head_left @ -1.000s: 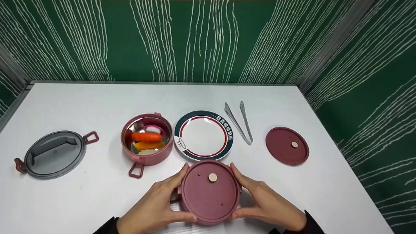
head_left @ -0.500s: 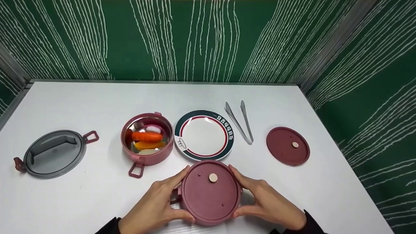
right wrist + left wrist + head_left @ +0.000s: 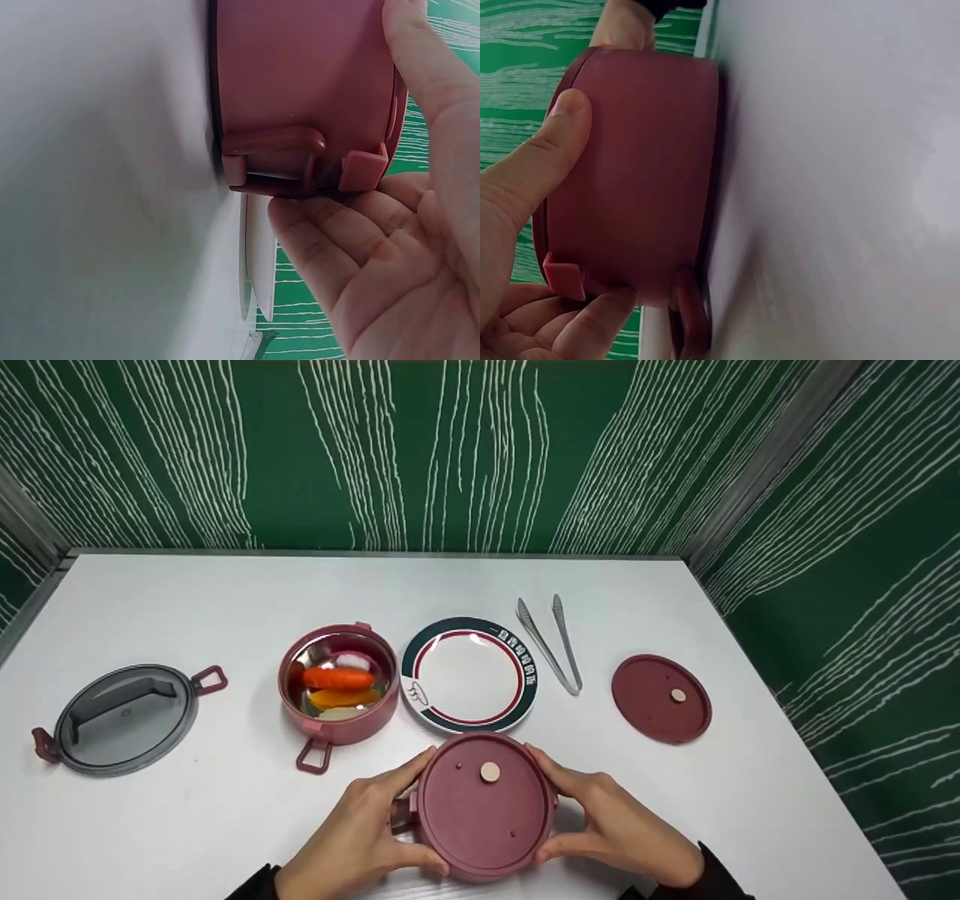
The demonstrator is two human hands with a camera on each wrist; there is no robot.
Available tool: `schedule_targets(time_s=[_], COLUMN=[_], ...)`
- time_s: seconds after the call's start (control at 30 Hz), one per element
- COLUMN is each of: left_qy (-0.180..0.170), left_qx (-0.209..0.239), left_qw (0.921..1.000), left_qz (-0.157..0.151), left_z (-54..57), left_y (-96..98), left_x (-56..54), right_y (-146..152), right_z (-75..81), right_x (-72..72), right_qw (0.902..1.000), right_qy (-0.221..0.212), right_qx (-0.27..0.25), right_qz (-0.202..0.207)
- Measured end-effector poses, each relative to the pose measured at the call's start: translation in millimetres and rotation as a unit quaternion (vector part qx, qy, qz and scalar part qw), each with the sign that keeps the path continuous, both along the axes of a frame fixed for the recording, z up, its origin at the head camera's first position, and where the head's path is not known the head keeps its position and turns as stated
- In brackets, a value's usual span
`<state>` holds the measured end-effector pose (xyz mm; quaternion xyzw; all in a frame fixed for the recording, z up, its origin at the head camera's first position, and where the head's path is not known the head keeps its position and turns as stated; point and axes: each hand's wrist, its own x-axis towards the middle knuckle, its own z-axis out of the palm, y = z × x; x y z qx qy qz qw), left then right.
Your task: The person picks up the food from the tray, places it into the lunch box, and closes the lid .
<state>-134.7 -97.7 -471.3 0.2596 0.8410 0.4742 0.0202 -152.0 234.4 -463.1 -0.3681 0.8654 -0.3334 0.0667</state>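
A round dusty-red lidded pot [image 3: 486,817] stands at the table's near edge, its flat lid on top with a small beige knob [image 3: 490,772]. My left hand [image 3: 360,829] holds its left side, thumb near the front and fingers toward the back. On the opposite side my right hand [image 3: 611,829] grips in mirror fashion. In the left wrist view the left thumb presses the pot's wall [image 3: 641,165], and a side handle [image 3: 691,311] juts out below. The right wrist view shows a loop handle [image 3: 274,140] close to the wall, with the right fingers beside it.
Behind the pot lies a dark-rimmed white plate [image 3: 469,679]. Left of it, an open red pot [image 3: 360,727] contains a carrot [image 3: 337,679] and other food pieces. A grey lid [image 3: 127,735] lies far left; metal tongs [image 3: 551,649] and a maroon lid [image 3: 652,701] lie right.
The fingertips of both hands have slid slightly nearer along the pot's sides. The pot itself stays in place.
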Motion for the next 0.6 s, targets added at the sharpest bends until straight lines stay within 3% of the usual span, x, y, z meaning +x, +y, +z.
schedule_targets(time_s=[0.23, 0.6], left_qy=[-0.004, 0.006], left_qx=[0.013, 0.022], left_qw=[0.9999, 0.9997], left_qz=[-0.002, -0.011], left_z=[-1.5, -1.3], left_y=[0.1, 5.8], left_x=[-2.0, -11.8], right_y=[1, 8], right_z=[-3.1, -4.9], right_x=[-2.5, -9.1], right_qw=[0.9985, 0.9984], right_qy=[-0.042, -0.032], right_qx=[-0.034, -0.044], right_qz=[-0.010, -0.015])
